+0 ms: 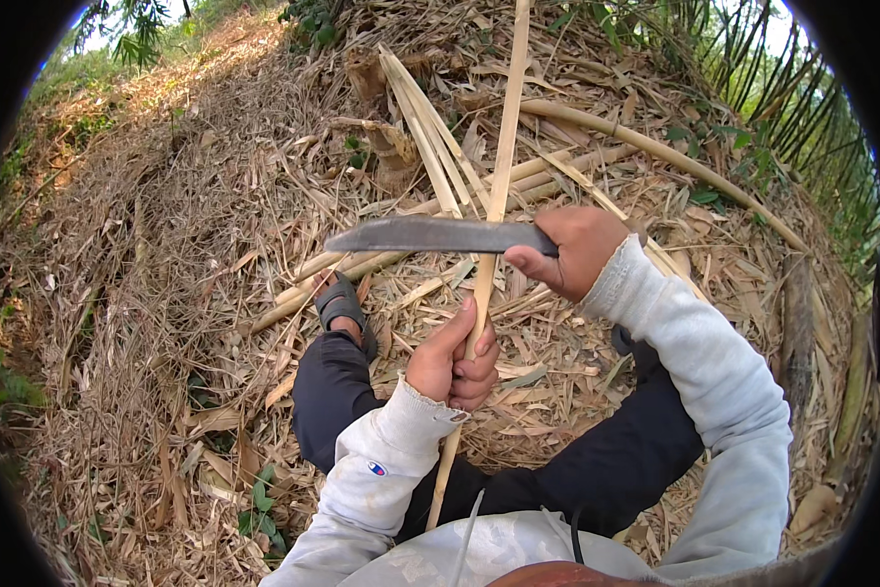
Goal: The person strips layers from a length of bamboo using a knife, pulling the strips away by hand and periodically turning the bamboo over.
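Gripping bamboo strip (492, 210) upright in closed L hand (452, 360), R hand (579, 250) fisted on machete (430, 235) laid across it; several split strips (430, 132) already piled behind, this one seemingly mid-shaving.

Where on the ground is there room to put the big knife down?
Freest is the flat leaf litter left of the sandalled foot. Crowded: the split bamboo strips ahead, and around the left hand gripping the bamboo strip beside the knife.

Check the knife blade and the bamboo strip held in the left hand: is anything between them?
Nothing visible. The right hand holds the knife directly across the bamboo strip, above the left hand gripping it.
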`<state>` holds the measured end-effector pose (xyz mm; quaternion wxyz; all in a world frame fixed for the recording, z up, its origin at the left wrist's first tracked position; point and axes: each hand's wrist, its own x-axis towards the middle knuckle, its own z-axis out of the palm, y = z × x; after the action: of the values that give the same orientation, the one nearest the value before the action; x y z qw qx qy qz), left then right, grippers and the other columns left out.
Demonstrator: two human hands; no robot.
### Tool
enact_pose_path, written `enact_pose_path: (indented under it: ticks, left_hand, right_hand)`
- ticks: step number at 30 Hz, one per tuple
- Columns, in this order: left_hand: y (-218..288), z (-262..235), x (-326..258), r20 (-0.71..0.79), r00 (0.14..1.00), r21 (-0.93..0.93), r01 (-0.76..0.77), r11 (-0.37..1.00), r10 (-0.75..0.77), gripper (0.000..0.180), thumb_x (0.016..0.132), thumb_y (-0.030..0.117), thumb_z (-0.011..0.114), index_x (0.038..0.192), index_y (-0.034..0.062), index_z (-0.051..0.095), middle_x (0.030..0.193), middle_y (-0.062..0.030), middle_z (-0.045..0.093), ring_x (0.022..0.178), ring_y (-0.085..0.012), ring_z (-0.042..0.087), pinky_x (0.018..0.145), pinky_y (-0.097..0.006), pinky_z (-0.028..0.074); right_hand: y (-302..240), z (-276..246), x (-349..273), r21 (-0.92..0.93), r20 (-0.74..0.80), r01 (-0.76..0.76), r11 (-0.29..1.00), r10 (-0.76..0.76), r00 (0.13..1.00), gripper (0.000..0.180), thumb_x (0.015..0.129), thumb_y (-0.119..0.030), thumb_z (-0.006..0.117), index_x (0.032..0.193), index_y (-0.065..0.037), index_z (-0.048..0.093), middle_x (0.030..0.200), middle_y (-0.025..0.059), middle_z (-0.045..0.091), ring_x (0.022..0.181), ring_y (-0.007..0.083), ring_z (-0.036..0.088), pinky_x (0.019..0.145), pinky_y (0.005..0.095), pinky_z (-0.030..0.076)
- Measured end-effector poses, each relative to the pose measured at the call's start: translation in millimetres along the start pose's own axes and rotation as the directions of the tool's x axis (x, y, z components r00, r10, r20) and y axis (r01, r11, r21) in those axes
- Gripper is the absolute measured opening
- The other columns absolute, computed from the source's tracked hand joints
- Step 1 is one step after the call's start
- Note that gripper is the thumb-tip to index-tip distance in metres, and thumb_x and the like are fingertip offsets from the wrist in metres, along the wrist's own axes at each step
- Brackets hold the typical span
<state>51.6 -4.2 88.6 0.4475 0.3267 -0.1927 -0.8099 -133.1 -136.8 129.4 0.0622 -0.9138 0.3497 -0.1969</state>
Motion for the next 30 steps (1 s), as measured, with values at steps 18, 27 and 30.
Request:
enact_pose_path:
  ticks: [18, 27, 30]
  left_hand:
    - [-0.6, -2.9, -7.2, -0.004, 0.998, 0.008, -0.057, 0.998, 0.058, 0.045, 0.103, 0.047, 0.031, 0.078, 0.0107, 0.041, 0.053, 0.0045, 0.025, 0.037, -0.0046, 0.016, 0.032, -0.024, 0.012]
    - [-1.1, -4.0, -12.4, 0.001, 0.999, -0.001, -0.040, 0.999, 0.040, 0.043, 0.104, 0.045, 0.028, 0.079, 0.0116, 0.040, 0.053, 0.0047, 0.024, 0.038, -0.0051, 0.015, 0.033, -0.024, 0.013]
    - [-2.7, -2.5, -9.2, -0.010, 0.999, 0.033, -0.047, 0.998, 0.048, 0.043, 0.104, 0.044, 0.026, 0.079, 0.0120, 0.040, 0.053, 0.0048, 0.024, 0.038, -0.0055, 0.014, 0.033, -0.025, 0.014]
  right_hand:
    - [22.3, -5.5, 7.0, 0.031, -0.031, -0.090, 0.995, 0.091, 0.995, 0.062, 0.086, -0.064, 0.053, 0.073, -0.003, 0.057, 0.065, 0.0160, 0.056, 0.061, 0.0374, 0.060, 0.056, 0.0439, 0.047]
    - [13.1, 3.6, 3.0, -0.018, -0.028, 0.052, 0.998, -0.053, 0.998, 0.075, 0.084, -0.075, 0.043, 0.068, -0.003, 0.058, 0.061, 0.0152, 0.058, 0.059, 0.0358, 0.060, 0.057, 0.0434, 0.048]
    - [29.3, 0.3, 4.0, -0.019, 0.002, -0.056, 0.998, 0.057, 0.998, 0.073, 0.087, -0.072, 0.042, 0.073, -0.001, 0.055, 0.064, 0.0177, 0.054, 0.061, 0.0392, 0.057, 0.057, 0.0446, 0.045]
